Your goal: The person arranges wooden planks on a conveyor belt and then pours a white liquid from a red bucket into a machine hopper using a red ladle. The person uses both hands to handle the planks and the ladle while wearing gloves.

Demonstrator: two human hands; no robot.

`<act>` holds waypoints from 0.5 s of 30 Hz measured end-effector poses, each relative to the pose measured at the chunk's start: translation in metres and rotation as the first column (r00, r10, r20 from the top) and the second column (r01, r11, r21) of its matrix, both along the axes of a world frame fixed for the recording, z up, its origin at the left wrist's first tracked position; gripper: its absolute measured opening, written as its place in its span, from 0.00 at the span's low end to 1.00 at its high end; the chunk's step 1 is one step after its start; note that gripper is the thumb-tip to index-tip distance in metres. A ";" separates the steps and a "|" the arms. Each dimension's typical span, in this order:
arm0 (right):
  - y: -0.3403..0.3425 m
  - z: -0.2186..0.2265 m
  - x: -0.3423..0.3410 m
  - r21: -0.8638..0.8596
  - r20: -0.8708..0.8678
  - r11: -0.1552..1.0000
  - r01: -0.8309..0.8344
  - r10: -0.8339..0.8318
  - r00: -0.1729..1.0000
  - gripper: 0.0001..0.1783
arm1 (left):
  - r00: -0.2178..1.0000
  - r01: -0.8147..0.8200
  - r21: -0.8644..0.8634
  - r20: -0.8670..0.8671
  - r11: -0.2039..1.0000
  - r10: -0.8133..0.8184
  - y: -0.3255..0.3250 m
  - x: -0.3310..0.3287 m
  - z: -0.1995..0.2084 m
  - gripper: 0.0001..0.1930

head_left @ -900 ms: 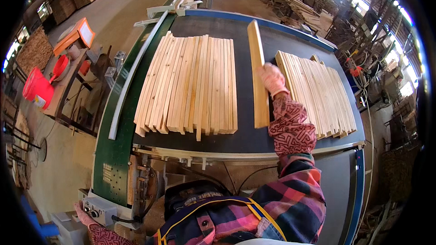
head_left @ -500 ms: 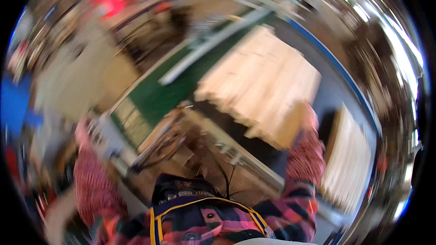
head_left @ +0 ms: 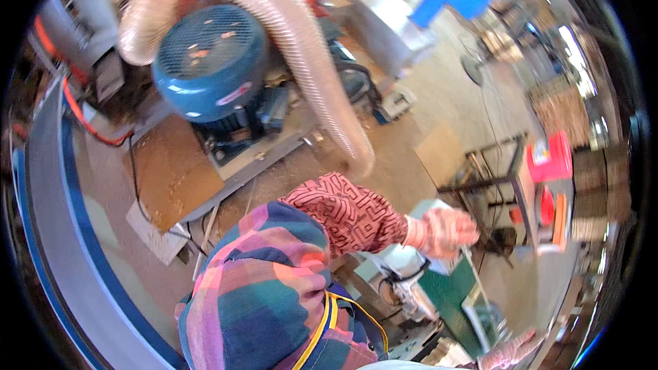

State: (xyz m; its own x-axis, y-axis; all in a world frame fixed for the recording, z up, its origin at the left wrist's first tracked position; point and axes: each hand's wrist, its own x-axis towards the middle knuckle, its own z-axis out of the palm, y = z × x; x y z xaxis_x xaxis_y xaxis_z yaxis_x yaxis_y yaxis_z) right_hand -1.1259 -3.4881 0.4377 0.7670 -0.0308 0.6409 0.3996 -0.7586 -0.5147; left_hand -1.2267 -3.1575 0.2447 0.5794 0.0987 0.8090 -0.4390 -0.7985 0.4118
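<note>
My left arm, in a plaid sleeve and a patterned reddish sleeve cover, reaches across the middle. My left hand (head_left: 444,233), in a pale red-and-white glove, is over the white corner of a machine with a green top (head_left: 449,291). Its fingers are curled together and the palm is hidden. At the lower right edge my gloved right hand (head_left: 510,351) stretches its fingers out beside the far end of the green top, with nothing seen in it. A pale wood stack (head_left: 447,355) shows partly at the lower edge.
A big blue motor (head_left: 209,62) stands at the upper left, with a ribbed clear hose (head_left: 295,38) beside it. A curved grey belt with blue edges (head_left: 75,233) runs down the left. A dark metal-framed table (head_left: 510,178) and a red bucket (head_left: 550,156) stand at the right.
The view has swung far to the left. The motor and hose have come into it, and the large stacks of wood strips have mostly left it. My right hand is no longer by the wood.
</note>
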 end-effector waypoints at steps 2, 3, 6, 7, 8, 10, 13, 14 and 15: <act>0.107 0.007 0.013 -0.027 0.177 0.971 -0.237 0.238 0.955 0.26 | 0.994 0.056 -0.008 -0.094 0.998 -0.056 0.033 -0.057 0.002 0.26; 0.156 0.006 0.004 0.007 0.162 0.924 -0.383 0.377 0.912 0.26 | 0.956 0.066 0.027 -0.288 0.997 -0.055 0.053 -0.088 0.001 0.21; 0.279 -0.005 0.005 -0.001 0.052 0.689 -0.725 0.724 0.688 0.24 | 0.852 -0.162 -0.003 -0.505 0.987 0.138 0.097 -0.171 -0.036 0.13; 0.331 -0.016 -0.013 -0.001 0.011 0.631 -0.776 0.776 0.630 0.22 | 0.760 -0.250 0.029 -0.613 0.968 0.215 0.109 -0.203 -0.043 0.12; 0.372 -0.029 -0.028 0.000 -0.011 0.463 -0.886 0.886 0.463 0.21 | 0.730 -0.362 0.068 -0.600 0.930 0.328 0.115 -0.235 -0.074 0.13; 0.440 -0.066 -0.068 -0.022 -0.044 0.136 -0.990 0.990 0.137 0.19 | 0.600 -0.556 0.100 -0.639 0.825 0.482 0.118 -0.316 -0.085 0.12; 0.512 -0.108 -0.177 0.036 -0.112 -0.164 -0.986 0.980 -0.167 0.18 | 0.307 -0.857 0.247 -0.460 0.452 0.833 0.117 -0.415 -0.117 0.08; 0.525 -0.119 -0.220 0.157 -0.111 -0.250 -0.955 0.957 -0.268 0.17 | 0.091 -0.929 0.232 -0.615 0.289 0.784 0.124 -0.446 -0.123 0.06; 0.539 -0.130 -0.260 0.275 -0.098 -0.329 -0.903 0.925 -0.367 0.17 | -0.025 -0.930 0.321 -0.540 0.178 0.841 0.133 -0.481 -0.093 0.07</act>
